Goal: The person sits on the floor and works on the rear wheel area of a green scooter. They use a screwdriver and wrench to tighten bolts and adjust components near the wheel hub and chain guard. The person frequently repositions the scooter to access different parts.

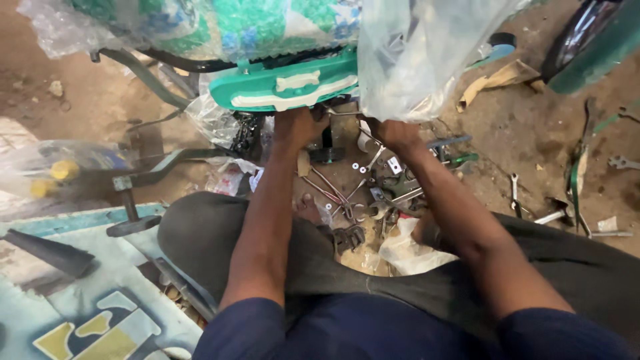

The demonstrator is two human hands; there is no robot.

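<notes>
Two hands reach under the green chain guard [287, 87]: left hand [298, 127] and right hand [395, 133], grips hidden, cannot tell. Spanners [347, 193] lie below the guard, within reach

Your left hand [298, 127] and right hand [397, 133] reach side by side under the chain guard [287, 87]. Wrenches [347, 193] lie on the ground [520, 133] between your knees; a pedal [133, 223] sits to the left.
</notes>
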